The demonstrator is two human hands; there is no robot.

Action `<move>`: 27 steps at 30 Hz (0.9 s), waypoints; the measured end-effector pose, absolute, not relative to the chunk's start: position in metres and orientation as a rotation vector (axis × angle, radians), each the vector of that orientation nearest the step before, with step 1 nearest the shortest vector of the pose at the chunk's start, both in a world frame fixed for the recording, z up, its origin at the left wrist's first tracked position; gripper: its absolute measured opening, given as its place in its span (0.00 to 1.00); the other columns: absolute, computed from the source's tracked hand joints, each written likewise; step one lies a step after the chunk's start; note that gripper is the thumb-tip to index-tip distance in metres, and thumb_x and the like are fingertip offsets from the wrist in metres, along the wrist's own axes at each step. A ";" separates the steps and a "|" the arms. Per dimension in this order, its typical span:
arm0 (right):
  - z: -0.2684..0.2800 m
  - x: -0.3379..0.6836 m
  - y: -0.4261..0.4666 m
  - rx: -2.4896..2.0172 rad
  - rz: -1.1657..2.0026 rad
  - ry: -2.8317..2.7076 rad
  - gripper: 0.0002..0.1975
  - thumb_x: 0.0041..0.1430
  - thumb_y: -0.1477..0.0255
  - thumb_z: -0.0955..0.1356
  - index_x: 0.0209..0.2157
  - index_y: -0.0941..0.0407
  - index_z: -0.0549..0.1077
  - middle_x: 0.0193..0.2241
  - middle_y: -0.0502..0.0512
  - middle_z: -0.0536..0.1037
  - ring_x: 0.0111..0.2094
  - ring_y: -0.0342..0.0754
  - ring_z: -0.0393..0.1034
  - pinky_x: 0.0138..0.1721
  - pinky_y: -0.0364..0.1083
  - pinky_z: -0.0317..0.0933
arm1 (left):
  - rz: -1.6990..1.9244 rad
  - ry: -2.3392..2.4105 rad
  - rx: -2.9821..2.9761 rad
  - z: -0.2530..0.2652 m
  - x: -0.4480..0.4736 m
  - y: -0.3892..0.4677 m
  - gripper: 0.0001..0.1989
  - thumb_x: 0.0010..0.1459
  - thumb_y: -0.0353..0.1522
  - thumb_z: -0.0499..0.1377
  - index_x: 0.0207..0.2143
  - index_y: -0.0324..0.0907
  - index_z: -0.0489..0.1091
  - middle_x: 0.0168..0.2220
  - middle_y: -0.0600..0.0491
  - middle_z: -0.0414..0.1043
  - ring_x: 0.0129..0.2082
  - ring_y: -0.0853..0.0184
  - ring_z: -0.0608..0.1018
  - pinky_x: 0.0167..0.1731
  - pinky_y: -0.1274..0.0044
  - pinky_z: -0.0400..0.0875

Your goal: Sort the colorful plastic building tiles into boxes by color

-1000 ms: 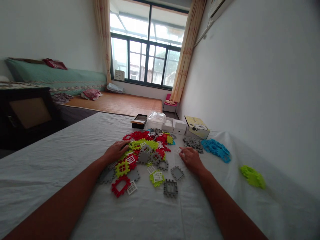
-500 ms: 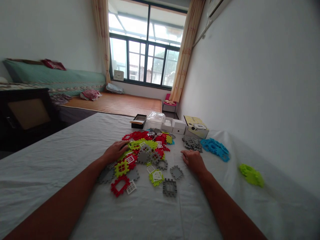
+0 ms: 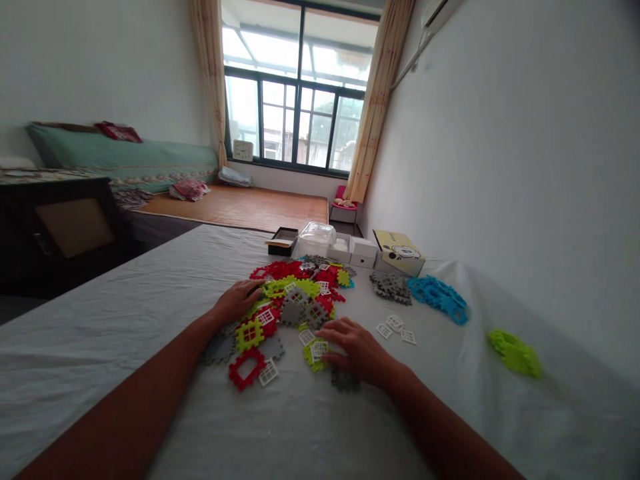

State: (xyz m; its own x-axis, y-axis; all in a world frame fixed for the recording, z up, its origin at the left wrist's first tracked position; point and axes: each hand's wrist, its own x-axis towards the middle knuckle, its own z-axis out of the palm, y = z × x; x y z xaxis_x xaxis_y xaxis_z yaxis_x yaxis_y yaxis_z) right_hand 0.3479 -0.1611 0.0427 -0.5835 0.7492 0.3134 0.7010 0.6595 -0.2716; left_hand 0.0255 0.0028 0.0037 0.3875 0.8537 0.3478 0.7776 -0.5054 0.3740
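My left hand (image 3: 237, 301) rests at the left edge of a heap of interlocking plastic building pieces, its fingers stretched out beside a lime-green piece (image 3: 290, 287). Over the front right of the heap, my right hand (image 3: 356, 345) has its fingers apart, by a white window piece (image 3: 319, 351) lying on a lime-green square. Part of a grey square piece (image 3: 345, 380) shows beneath this hand. Right of it, three white window pieces (image 3: 395, 323) lie on the sheet. At the heap's front is a red frame piece (image 3: 247, 369) with a white window piece (image 3: 269, 372) beside it.
Sorted by colour on the right are a grey pile (image 3: 390, 287), a blue pile (image 3: 437, 299) and a lime-green pile (image 3: 515, 353). Behind the heap stand a black box (image 3: 283, 242), a clear plastic container (image 3: 317, 239), white boxes (image 3: 363, 252) and a yellow box (image 3: 399, 253).
My right hand has moved left from beside the grey pile to the heap's front, its fingers opening. The three white window pieces on the sheet now show. My left hand stays by the heap.
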 end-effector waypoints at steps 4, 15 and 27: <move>0.038 0.335 -0.163 -1.105 0.192 -2.562 0.16 0.60 0.62 0.64 0.49 0.48 0.71 0.44 0.54 0.74 0.46 0.47 0.66 0.49 0.46 0.60 | 0.749 1.500 2.485 0.005 0.027 0.001 0.24 0.59 0.44 0.46 0.52 0.45 0.68 0.52 0.49 0.71 0.51 0.60 0.71 0.53 0.70 0.63; 0.038 0.348 -0.159 -1.181 0.517 -2.204 0.10 0.59 0.68 0.65 0.40 0.52 0.75 0.36 0.51 0.77 0.34 0.43 0.70 0.37 0.42 0.63 | 0.730 1.503 2.533 0.006 0.027 0.001 0.25 0.60 0.44 0.44 0.52 0.42 0.68 0.51 0.47 0.71 0.52 0.59 0.71 0.52 0.70 0.64; 0.031 0.454 -0.136 -1.593 0.035 -2.050 0.14 0.58 0.61 0.64 0.37 0.53 0.77 0.38 0.57 0.77 0.42 0.51 0.69 0.45 0.50 0.61 | 0.778 1.472 2.521 0.004 0.026 0.001 0.24 0.60 0.44 0.45 0.51 0.44 0.69 0.51 0.48 0.72 0.51 0.59 0.72 0.52 0.70 0.64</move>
State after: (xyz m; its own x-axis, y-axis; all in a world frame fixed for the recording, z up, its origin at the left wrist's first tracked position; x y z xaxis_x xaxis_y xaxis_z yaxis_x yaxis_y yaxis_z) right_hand 0.4539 -0.1364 0.0307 -0.1565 0.9056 0.3943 0.8914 0.3014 -0.3384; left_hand 0.0258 0.0015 0.0042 0.3948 0.8411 0.3697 0.7795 -0.5197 0.3497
